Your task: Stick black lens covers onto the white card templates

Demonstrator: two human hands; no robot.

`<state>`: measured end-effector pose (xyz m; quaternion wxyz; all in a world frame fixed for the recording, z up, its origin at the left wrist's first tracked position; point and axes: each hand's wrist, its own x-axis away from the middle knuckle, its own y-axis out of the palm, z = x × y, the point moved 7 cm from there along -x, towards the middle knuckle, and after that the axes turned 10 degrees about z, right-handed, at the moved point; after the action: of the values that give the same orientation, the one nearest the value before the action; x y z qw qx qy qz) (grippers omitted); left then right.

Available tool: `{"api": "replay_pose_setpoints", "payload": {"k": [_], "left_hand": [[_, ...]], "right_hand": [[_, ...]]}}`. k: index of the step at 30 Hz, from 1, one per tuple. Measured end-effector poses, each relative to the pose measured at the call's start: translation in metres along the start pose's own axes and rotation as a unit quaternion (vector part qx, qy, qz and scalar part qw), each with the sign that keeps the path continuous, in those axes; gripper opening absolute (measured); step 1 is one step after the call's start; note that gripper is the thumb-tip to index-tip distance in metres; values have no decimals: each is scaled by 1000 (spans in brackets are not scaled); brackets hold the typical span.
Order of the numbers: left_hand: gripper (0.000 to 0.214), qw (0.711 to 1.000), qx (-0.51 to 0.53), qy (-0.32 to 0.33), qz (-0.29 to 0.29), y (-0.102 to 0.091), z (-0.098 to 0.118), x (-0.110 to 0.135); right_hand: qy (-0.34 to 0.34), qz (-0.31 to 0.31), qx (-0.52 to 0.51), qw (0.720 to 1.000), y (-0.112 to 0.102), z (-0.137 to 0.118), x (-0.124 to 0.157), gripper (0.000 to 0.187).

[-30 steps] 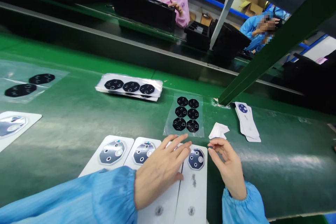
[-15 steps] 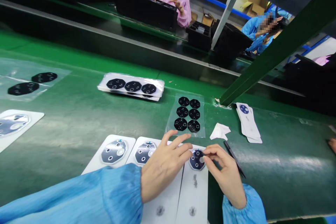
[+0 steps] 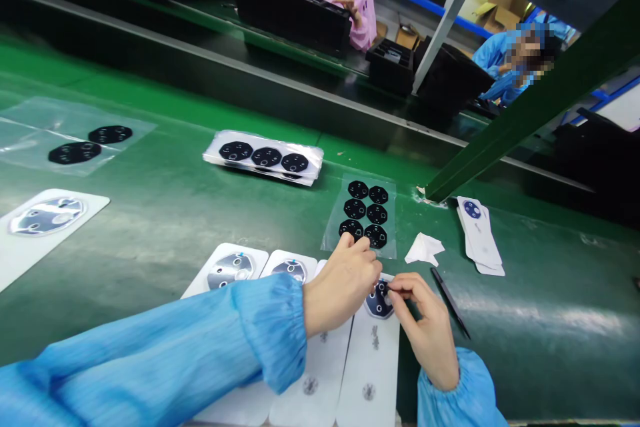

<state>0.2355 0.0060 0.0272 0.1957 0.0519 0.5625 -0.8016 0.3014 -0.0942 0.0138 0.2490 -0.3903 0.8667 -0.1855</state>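
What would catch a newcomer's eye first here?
Probably the bare left hand and bare right hand, close together at a dark octagonal panel on the rightmost white card in the foreground. Next, six black octagonal pieces on a clear plastic sheet just beyond, and the slanting green post at upper right.

I get bright light over the green bench (image 3: 540, 367), with pale glare streaking its right side and glints on the plastic sheet (image 3: 65, 121). The left hand (image 3: 343, 283) and right hand (image 3: 425, 327) look fairly crisp to me. Beyond, the black bin (image 3: 293, 13) sinks into shadow; pixel blocks veil a co-worker (image 3: 487, 57).
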Motion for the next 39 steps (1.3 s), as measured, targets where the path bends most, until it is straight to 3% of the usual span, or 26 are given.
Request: {"api": "replay_pose_setpoints", "payload": {"k": [10,20,33,36,39], "left_hand": [[19,999,-10,13,-31,1,3,-6],[16,996,-23,39,-79,3,4,-14],[16,991,-42,46,-116,5,7,-16],[17,992,-39,40,-115,5,6,-17],[16,993,-34,32,-113,5,5,-18]], "right_hand": [[-68,-27,58,996,4,-8,2,14],[-154,-10,149,977,14,-22,6,22],[-133,0,155,979,12,-20,5,21],[-106,-27,125,986,12,-15,2,19],[-45,21,60,997,-2,-7,-4,10]]}}
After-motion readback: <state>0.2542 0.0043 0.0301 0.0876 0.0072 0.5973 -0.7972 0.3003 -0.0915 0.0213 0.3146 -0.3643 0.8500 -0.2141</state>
